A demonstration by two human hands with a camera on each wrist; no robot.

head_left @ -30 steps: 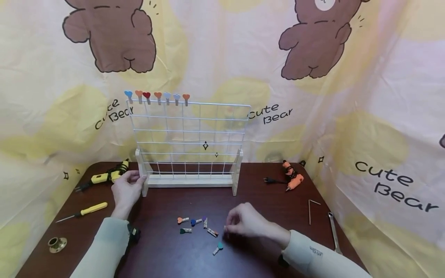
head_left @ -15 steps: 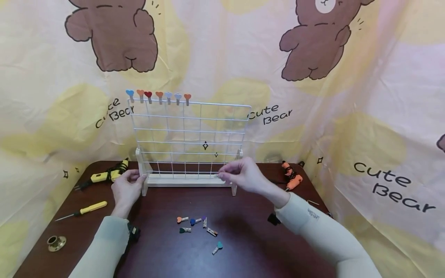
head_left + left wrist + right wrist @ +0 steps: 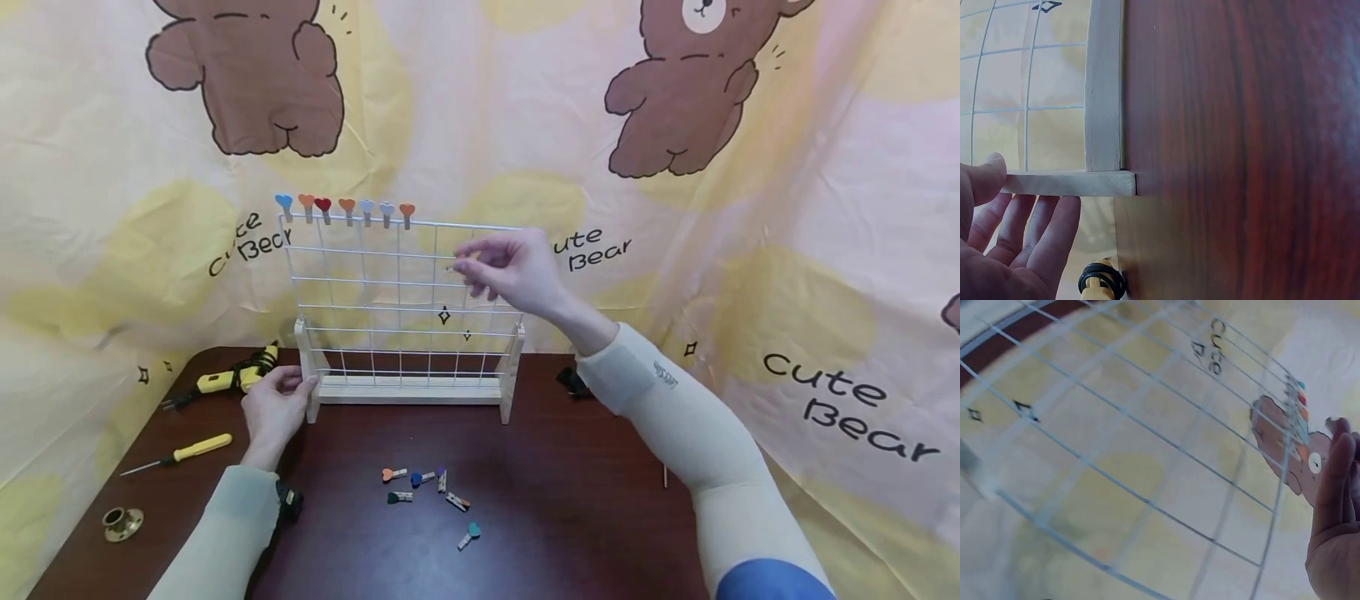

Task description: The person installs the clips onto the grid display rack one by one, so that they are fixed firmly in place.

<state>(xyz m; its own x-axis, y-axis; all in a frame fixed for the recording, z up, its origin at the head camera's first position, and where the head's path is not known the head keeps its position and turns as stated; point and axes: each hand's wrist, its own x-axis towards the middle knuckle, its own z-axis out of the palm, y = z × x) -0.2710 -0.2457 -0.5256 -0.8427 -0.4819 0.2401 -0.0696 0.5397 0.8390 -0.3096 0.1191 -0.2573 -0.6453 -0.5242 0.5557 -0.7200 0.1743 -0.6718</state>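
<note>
My left hand (image 3: pixel 273 412) grips the wooden side leg (image 3: pixel 1072 184) of a white wire grid rack (image 3: pixel 401 267), thumb on one face and fingers on the other. Raised before the rack's upper right part, my right hand (image 3: pixel 517 267) pinches a small clothespin (image 3: pixel 450 268), mostly hidden by the fingertips. Heart-topped clothespins in blue, orange, red and pale blue stand clipped in a row along the left part of the top wire, among them an orange one (image 3: pixel 407 213). Several more lie on the table, including a teal-heart clothespin (image 3: pixel 469 535) and a dark green one (image 3: pixel 400 497).
On the left of the brown table (image 3: pixel 352 550) lie a yellow corded tool (image 3: pixel 225 381), a yellow-handled screwdriver (image 3: pixel 198 450) and a brass flange (image 3: pixel 122 523). The right arm covers much of the right side. A bear-print curtain (image 3: pixel 480 108) hangs behind.
My right hand has risen from the table beside the loose clothespins to the upper part of the grid, carrying the small clothespin. The left hand keeps its place on the rack's leg.
</note>
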